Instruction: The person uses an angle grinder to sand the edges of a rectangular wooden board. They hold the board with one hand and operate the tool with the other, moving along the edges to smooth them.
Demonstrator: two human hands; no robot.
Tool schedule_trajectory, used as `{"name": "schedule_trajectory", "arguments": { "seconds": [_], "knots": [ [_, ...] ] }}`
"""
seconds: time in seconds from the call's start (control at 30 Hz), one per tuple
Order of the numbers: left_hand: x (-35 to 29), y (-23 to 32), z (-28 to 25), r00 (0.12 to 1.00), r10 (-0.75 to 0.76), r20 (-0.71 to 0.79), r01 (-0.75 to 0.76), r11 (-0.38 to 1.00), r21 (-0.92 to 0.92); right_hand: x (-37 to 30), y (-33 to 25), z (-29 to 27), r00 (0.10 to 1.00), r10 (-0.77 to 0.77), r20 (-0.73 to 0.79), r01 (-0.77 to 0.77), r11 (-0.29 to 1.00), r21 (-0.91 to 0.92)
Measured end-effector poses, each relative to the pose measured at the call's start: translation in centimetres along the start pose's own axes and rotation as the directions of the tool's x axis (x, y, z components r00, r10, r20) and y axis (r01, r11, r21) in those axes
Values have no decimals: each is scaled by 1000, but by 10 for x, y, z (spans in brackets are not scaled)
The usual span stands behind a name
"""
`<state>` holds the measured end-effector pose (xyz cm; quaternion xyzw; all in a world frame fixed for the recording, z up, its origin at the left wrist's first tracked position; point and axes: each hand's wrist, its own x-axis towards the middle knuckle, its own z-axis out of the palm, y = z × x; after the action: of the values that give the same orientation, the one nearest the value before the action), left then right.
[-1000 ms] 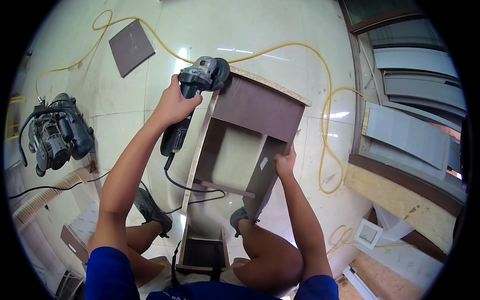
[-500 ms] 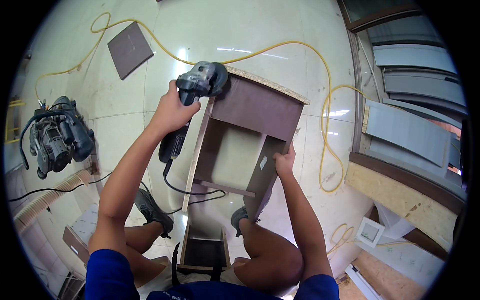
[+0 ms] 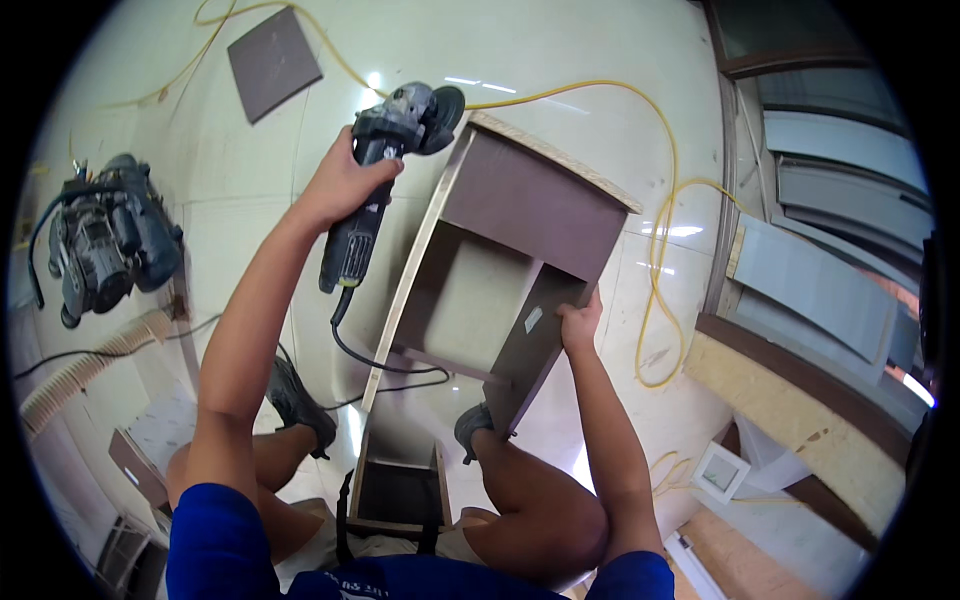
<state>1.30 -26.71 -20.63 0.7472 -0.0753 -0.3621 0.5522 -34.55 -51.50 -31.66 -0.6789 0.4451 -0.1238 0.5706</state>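
My left hand (image 3: 350,185) is wrapped round the body of a black and grey angle grinder (image 3: 362,215), whose disc sits just left of the upper left corner of a brown board cabinet frame (image 3: 530,205). A narrow gap shows between disc and cabinet. The frame has a raw chipboard edge at its far end and an opening in its middle. With its fingers closed over the right side panel (image 3: 530,330), my right hand (image 3: 580,325) holds the frame; the fingertips are partly hidden. The grinder's black cord (image 3: 385,365) loops down across the frame's lower left.
An air compressor (image 3: 110,240) stands at left above a ribbed hose (image 3: 90,375). A loose brown panel (image 3: 273,62) lies far left. A yellow hose (image 3: 670,140) snakes over the tiled floor. Boards (image 3: 810,290) lean at right. A small open box (image 3: 400,490) sits between my legs.
The grinder has come away from the cabinet's upper left corner, opening a small gap. The whole view has shifted somewhat. My right hand keeps its hold on the side panel.
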Motion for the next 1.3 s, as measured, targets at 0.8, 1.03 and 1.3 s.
{"name": "schedule_trajectory", "arguments": {
  "seconds": [0.8,1.03,1.3],
  "knots": [
    [11,-50,2,991,-34,127,43,997,-65,-3,-6,5,999,36,-36,-39,997,-71],
    [20,-42,-1,991,-21,132,24,999,-21,-3,1,3,999,24,-32,-24,1000,-10],
    [21,-41,1,989,-17,146,25,998,-52,-4,-4,5,1000,-6,-5,6,999,-41]
  ]
}}
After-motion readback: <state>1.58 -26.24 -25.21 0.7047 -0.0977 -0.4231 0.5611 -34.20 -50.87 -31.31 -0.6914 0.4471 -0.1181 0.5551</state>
